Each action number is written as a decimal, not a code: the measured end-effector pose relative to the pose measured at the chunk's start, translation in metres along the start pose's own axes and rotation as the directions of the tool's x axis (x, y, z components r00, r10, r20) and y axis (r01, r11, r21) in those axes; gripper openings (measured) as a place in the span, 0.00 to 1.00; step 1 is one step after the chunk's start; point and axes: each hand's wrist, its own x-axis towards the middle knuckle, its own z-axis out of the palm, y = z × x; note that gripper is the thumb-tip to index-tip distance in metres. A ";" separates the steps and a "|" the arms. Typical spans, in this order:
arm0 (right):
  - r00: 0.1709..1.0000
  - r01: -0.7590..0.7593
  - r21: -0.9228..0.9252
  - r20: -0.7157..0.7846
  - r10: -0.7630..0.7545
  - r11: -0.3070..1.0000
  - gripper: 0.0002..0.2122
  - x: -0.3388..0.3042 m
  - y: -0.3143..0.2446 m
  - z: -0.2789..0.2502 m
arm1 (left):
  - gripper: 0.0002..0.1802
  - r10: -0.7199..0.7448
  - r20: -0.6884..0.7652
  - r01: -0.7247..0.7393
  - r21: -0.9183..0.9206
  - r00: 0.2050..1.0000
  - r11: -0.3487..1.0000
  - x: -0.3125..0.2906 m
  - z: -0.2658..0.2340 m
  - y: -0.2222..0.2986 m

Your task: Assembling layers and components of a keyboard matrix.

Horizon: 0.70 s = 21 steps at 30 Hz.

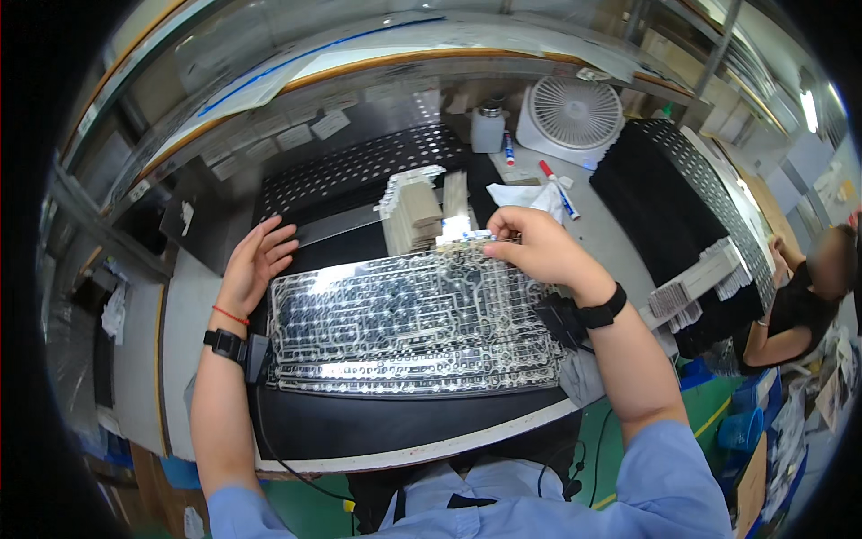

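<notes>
right grip pinches the circuit sheet, left grip spread open, white bottle beyond, contents unclear.

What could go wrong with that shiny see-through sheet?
The thin, clear rectangular sheet with silvery lines might crease where the right grip pinches its top edge. The left grip looks open, so that side might shift. It could also bump the stack of flat beige strips just behind.
</notes>
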 end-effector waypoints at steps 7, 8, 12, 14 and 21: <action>1.000 0.005 0.006 -0.017 -0.004 1.000 0.10 -0.004 -0.008 -0.004 | 0.27 -0.084 0.121 0.082 0.023 0.989 0.996 -0.003 0.010 0.001; 0.999 0.025 -0.002 -0.033 -0.025 1.000 0.12 -0.004 -0.006 -0.003 | 0.27 -0.089 0.146 0.084 0.037 0.985 0.996 -0.002 0.008 -0.001; 0.982 0.185 -0.049 -0.015 -0.186 0.981 0.11 0.000 0.007 0.001 | 0.27 -0.085 0.175 0.077 0.054 0.981 0.996 -0.004 0.004 -0.004; 0.976 0.217 -0.075 0.011 -0.217 0.973 0.09 0.003 0.018 0.003 | 0.26 -0.092 0.180 0.084 0.050 0.979 0.995 -0.002 0.006 -0.006; 0.998 0.053 0.001 0.017 -0.053 0.999 0.08 0.002 0.014 0.007 | 0.27 -0.079 0.200 0.062 0.088 0.977 0.994 -0.004 0.004 -0.004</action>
